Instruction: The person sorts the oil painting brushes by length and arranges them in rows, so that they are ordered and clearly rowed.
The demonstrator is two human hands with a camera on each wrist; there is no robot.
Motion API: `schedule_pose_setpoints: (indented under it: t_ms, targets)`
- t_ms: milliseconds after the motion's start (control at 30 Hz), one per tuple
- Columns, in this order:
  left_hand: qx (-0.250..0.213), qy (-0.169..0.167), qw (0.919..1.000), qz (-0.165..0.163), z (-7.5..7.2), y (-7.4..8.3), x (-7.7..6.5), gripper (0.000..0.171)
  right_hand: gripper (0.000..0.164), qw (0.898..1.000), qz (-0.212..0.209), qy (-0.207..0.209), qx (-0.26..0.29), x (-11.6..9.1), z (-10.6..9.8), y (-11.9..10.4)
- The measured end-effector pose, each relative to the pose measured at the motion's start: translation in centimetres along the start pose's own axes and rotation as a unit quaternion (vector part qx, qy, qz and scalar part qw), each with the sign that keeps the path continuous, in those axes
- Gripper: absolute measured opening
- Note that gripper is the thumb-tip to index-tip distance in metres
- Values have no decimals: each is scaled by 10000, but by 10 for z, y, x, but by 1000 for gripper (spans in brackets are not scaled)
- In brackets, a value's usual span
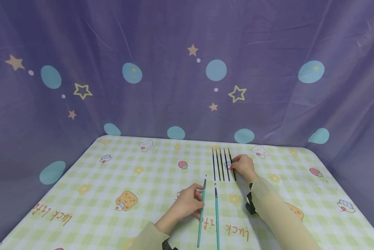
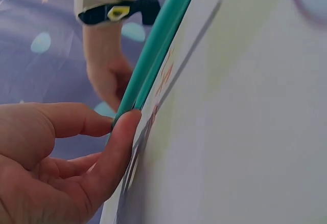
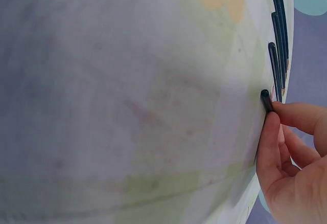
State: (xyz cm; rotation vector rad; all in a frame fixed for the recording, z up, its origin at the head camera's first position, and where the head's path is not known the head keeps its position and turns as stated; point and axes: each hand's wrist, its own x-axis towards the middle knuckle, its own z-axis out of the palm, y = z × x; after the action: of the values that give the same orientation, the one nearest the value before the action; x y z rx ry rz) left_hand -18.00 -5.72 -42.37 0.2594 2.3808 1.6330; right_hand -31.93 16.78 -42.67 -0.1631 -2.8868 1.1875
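My left hand (image 1: 188,200) pinches a teal paintbrush (image 1: 200,225) between thumb and fingers, its bristle end pointing away from me. In the left wrist view the thumb and forefinger press on the teal handle (image 2: 153,50). A second teal paintbrush (image 1: 217,218) lies just right of it, nearly parallel. Farther off, my right hand (image 1: 244,166) pinches a thin black paintbrush (image 1: 234,175), the rightmost of a row and slightly slanted. The right wrist view shows its rounded dark end (image 3: 265,98) at the fingertips. Several similar black paintbrushes (image 1: 221,166) lie side by side to its left.
A green-and-white checked tablecloth (image 1: 161,187) with cartoon prints and lettering covers the table. Behind the far edge hangs a purple curtain (image 1: 174,104) with stars and blue ovals. Dark wrist straps (image 1: 250,203) sit at the sleeves.
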Motion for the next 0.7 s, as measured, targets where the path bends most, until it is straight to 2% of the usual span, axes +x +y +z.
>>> schedule_pose_setpoints:
  t_ms: [367, 700]
  targets:
    - [105, -33, 9998, -159, 24, 8, -5, 50, 27, 9999, 109, -25, -82, 1, 0, -1]
    - [512, 216, 9984, -97, 28, 10, -11, 50, 26, 9999, 164, -6, 12, 2, 2, 1]
